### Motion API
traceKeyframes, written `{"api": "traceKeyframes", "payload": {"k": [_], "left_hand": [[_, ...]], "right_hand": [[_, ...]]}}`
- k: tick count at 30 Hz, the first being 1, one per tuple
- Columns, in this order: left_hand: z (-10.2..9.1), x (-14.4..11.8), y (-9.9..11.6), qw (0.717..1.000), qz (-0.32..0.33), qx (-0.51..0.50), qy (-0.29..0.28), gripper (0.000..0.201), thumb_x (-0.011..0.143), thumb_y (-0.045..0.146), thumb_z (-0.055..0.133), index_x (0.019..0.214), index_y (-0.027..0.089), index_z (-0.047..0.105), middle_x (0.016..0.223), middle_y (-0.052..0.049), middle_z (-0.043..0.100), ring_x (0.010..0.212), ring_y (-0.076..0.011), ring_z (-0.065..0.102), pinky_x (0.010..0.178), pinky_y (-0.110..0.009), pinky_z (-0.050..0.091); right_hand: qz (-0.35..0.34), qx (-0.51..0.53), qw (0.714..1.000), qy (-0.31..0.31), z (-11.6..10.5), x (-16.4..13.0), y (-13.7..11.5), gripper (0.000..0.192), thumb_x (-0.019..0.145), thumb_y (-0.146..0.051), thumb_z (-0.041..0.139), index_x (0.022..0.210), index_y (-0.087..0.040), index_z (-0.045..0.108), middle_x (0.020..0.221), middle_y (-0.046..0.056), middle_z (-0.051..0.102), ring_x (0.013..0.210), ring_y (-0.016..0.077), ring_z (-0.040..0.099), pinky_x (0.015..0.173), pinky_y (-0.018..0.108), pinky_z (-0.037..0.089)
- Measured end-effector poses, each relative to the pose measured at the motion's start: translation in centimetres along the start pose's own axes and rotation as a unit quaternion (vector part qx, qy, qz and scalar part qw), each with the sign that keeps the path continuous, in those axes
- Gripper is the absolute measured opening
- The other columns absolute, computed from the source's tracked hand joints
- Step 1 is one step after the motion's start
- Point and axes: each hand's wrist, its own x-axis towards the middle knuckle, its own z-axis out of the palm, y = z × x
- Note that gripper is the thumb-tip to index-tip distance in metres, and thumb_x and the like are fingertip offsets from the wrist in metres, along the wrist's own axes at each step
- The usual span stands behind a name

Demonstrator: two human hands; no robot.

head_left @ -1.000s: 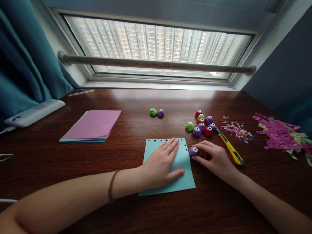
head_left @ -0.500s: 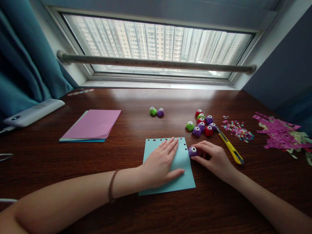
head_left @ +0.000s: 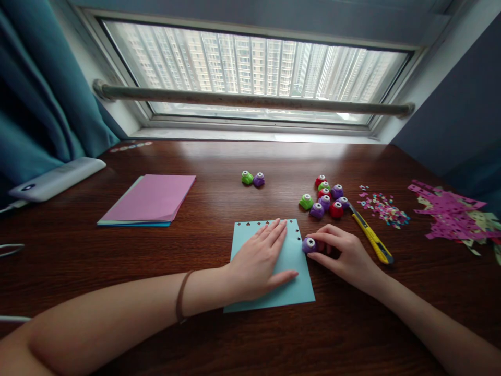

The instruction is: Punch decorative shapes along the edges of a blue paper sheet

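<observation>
No words, numbers or brand names can be read. The only clear sign is a dark star on the white top of the purple punch (head_left: 309,245) held in the right fingers (head_left: 327,238). Small dark marks stand on the white tops of the loose punches (head_left: 324,201) beyond the right fingers, too small to tell. The white case (head_left: 64,177), well to the left of the left fingers (head_left: 274,240), bears a dark oval mark on its near end; nothing in it is legible.

Left hand (head_left: 256,263) flat, palm down; right hand (head_left: 345,250) curled, pinching.
</observation>
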Motion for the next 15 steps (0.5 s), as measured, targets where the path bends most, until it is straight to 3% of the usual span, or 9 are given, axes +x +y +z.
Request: {"api": "traceKeyframes", "payload": {"k": [7, 15], "left_hand": [[0.13, -0.09, -0.02, 1.000, 0.007, 0.003, 0.012, 0.081, 0.084, 0.061, 0.038, 0.140, 0.005, 0.021, 0.147, -0.016, 0.016, 0.136, -0.0276, 0.012, 0.110, -0.040, 0.018], [0.05, -0.15, 0.31, 0.999, 0.016, 0.004, 0.038, 0.073, 0.084, 0.054, 0.045, 0.135, 0.002, 0.031, 0.143, -0.019, 0.027, 0.135, -0.0295, 0.016, 0.110, -0.042, 0.020]], "right_hand": [[-0.015, 0.003, 1.000, 0.020, 0.58, -0.09, 0.39, 0.032, 0.073, -0.017, 0.071, 0.103, -0.017, 0.060, 0.085, 0.002, 0.060, 0.070, 0.0148, 0.054, 0.062, 0.025, 0.045], [-0.046, 0.031, 0.998, 0.019, 0.99, -0.08, 0.21, 0.021, 0.078, -0.014, 0.066, 0.098, -0.019, 0.062, 0.093, 0.003, 0.062, 0.077, 0.0142, 0.056, 0.067, 0.024, 0.046]]}}
